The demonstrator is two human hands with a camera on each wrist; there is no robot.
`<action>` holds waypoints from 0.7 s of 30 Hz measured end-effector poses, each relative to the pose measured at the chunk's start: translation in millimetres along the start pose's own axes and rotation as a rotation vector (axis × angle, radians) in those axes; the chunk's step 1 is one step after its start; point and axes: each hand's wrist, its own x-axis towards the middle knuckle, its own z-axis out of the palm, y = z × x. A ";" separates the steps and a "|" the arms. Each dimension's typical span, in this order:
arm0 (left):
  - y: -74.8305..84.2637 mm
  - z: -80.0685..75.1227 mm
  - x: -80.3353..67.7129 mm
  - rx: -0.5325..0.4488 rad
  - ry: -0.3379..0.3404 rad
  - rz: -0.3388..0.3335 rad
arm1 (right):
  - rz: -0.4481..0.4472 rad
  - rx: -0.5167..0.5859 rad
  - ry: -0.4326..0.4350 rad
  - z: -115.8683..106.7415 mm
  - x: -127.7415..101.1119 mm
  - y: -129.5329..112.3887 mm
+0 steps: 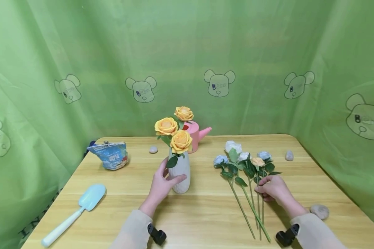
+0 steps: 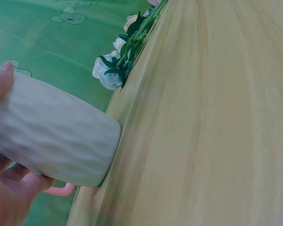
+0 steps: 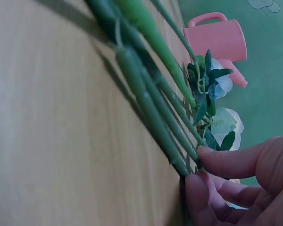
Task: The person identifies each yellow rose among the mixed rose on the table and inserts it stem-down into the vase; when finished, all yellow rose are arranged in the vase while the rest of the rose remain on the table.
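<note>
A white textured vase (image 1: 181, 176) stands upright on the table, holding three yellow-orange roses (image 1: 181, 141). My left hand (image 1: 162, 183) grips it from the left side, thumb across the front; in the left wrist view the vase (image 2: 56, 127) lies between thumb and fingers. To the right lie several artificial roses in white, pale blue and peach (image 1: 257, 162), their green stems toward me. My right hand (image 1: 273, 189) pinches at the stems on the right of this bunch. Those stems (image 3: 153, 110) run to the thumb and fingertips in the right wrist view; exactly which are held is unclear.
Behind the vase sits a pink watering can (image 1: 192, 136). A blue bag (image 1: 112, 155) and a light-blue trowel (image 1: 91, 197) are on the left. Stones (image 1: 153, 149) lie about, including a larger one (image 1: 319, 211) beside my right sleeve. Green curtains (image 1: 180, 52) surround the table.
</note>
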 end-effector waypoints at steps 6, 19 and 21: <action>17.3 -0.4 -6.0 -0.013 -0.017 -0.018 | 0.034 0.063 -0.014 -0.7 1.3 0.5; 26.0 -0.1 -9.0 -0.014 -0.022 -0.015 | 0.050 0.353 -0.101 -14.9 -4.3 -5.0; 26.1 0.1 -8.8 -0.014 -0.022 -0.010 | 0.000 0.331 -0.087 -19.5 -5.7 -8.9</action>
